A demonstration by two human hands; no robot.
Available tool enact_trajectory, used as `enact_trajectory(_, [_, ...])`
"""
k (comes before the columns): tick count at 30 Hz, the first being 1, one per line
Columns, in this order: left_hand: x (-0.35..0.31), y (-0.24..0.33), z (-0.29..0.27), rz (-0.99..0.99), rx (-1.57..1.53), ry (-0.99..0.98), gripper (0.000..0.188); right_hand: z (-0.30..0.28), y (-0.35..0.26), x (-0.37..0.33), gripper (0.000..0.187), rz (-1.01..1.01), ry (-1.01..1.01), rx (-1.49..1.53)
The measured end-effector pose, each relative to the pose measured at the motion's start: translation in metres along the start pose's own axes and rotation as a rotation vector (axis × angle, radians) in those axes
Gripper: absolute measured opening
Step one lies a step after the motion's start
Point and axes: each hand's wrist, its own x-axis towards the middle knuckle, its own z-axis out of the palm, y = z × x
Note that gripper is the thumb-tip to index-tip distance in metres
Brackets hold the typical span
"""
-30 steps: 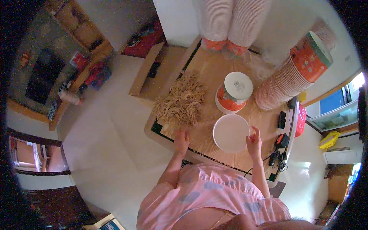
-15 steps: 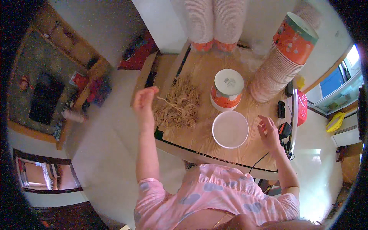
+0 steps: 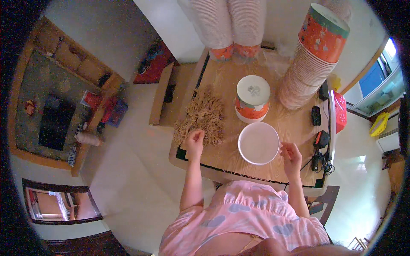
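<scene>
A loose heap of tan, raffia-like strands point(image 3: 205, 113) lies on the left of the wooden table. My left hand point(image 3: 195, 141) is at its near edge, fingertips pinched together; whatever is between them is too small to make out. In front of me stands a white paper bowl point(image 3: 258, 144), its round mouth facing up. Just right of its rim, my right hand point(image 3: 291, 157) has bent fingers slightly apart and holds nothing I can see. Behind the bowl, an orange-and-white paper tub point(image 3: 252, 112) stands upside down, its pale base point(image 3: 253, 88) on top.
A tall nested stack of orange and green paper tubs point(image 3: 314, 55) leans at the back right. Two wrapped stacks point(image 3: 249, 25) stand at the back. Black chargers and cables point(image 3: 318, 160) lie along the right edge. A cardboard box point(image 3: 173, 96) is beyond the left edge.
My left hand has come down and right, from the heap's left side with a strand trailing, to its near edge. My right hand has moved closer to the bowl's rim, fingers more bent.
</scene>
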Motion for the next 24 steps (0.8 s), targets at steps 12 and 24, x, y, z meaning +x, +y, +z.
enact_trajectory(12, [0.038, -0.118, 0.039, -0.792, -0.190, -0.045, 0.029, -0.013, 0.014, -0.016, 0.015, -0.062, -0.025, -0.038])
enact_trajectory(24, [0.076, 0.101, -0.052, 0.090, -0.683, 0.104, 0.012, -0.025, 0.007, -0.025, 0.014, -0.017, -0.024, -0.098])
